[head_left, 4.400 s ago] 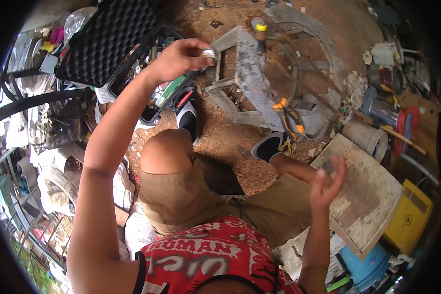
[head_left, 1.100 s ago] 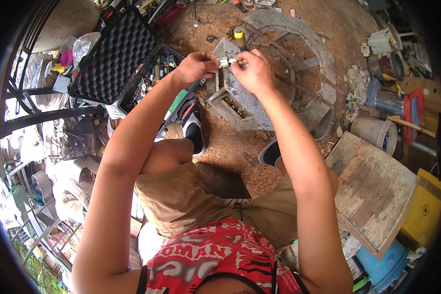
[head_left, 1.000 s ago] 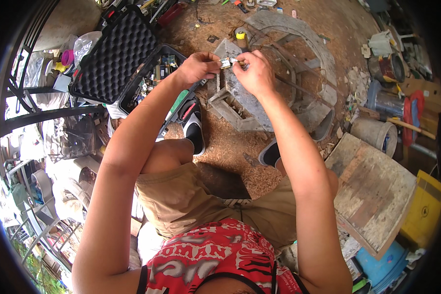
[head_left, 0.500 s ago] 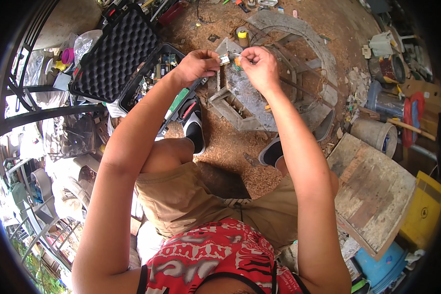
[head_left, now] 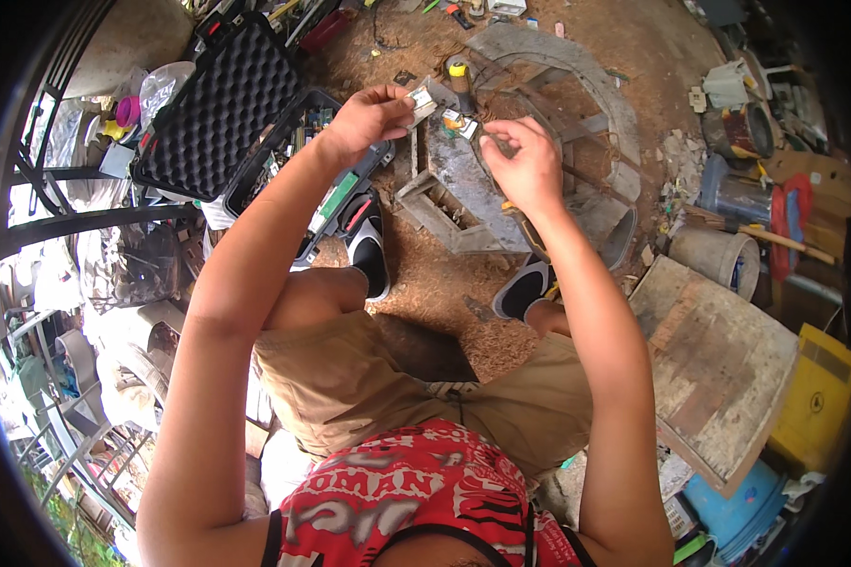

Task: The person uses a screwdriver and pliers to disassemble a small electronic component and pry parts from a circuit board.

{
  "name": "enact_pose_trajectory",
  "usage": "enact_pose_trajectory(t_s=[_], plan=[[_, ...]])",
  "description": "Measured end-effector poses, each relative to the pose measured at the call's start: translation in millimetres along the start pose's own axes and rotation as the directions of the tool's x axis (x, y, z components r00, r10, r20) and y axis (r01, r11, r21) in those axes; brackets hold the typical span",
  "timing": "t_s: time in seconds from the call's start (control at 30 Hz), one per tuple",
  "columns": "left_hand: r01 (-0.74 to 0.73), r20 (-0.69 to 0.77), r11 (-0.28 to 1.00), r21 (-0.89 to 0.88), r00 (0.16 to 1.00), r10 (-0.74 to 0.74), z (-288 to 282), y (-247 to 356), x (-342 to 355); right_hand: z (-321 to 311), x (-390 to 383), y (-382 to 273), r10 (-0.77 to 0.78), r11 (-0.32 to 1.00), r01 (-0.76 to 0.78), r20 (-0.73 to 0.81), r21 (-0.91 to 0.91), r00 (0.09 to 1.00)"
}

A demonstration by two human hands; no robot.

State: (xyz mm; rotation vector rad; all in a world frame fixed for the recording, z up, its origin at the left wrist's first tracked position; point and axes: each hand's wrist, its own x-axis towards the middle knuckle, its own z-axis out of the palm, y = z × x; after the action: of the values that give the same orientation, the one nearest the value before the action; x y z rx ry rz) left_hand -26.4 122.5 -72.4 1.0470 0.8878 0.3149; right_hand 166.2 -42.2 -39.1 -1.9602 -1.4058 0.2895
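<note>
The left hand [head_left: 378, 118] pinches a small flat piece, white and silver [head_left: 420, 100], between thumb and fingertips, holding it out past the near end of an opened black case. The right hand [head_left: 525, 159] is loosely curled, its thumb and forefinger apart, with a visible gap between them. Just beyond those fingertips, and between the two hands, is a small white rectangular piece with an orange patch [head_left: 460, 124]; it shows over the upper part of a weathered grey board [head_left: 473, 175], though whether it lies flat on the wood is too small to tell. A yellow-and-black handle [head_left: 459, 80] is near it, toward the top of the board, and a dark tool with an orange end [head_left: 528, 230] is just beside the right wrist. The board belongs to a wooden frame with a curved part [head_left: 624, 113] that rests on the brown, littered ground [head_left: 416, 250]. To the left, the case's foam-lined lid [head_left: 222, 109] leans back, and its base holds many small parts [head_left: 288, 151]. On the right are a grey bucket [head_left: 714, 257], a stained wooden panel [head_left: 728, 364] and a yellow panel [head_left: 811, 402]
</note>
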Motion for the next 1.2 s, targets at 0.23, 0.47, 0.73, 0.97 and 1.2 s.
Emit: enact_pose_trajectory(t_s=[0.23, 0.47, 0.73, 0.97, 1.2], plan=[[0.017, 0.192, 0.979, -0.205, 0.981, 0.023, 81.1, 57.0, -61.5, -65.4, -28.5, -31.0, 0.14, 0.785, -0.17, 0.097, 0.596, 0.985], [-0.131, 0.236, 0.98, -0.148, 0.958, 0.164, 151.0, 58.4, -110.0, -103.0, -39.1, -23.1, 0.036, 0.597, -0.138, 0.146, 0.79, 0.989], [-0.444, 0.209, 0.894, 0.053, 0.881, 0.425, 147.7, 58.7, -84.4, -111.3, -25.2, -15.2, 0.073, 0.526, -0.208, 0.2, 0.825, 0.977], [-0.387, 0.2, 0.908, 0.162, 0.914, 0.353, 149.0, 47.6, -74.7, -95.1, -14.4, -16.3, 0.064, 0.81, -0.043, -0.016, 0.585, 0.998], [-0.264, 0.13, 0.947, -0.181, 0.949, 0.289, 152.1, 41.7, -86.6, -80.2, -20.5, -39.9, 0.232, 0.743, -0.155, -0.033, 0.651, 0.972]])
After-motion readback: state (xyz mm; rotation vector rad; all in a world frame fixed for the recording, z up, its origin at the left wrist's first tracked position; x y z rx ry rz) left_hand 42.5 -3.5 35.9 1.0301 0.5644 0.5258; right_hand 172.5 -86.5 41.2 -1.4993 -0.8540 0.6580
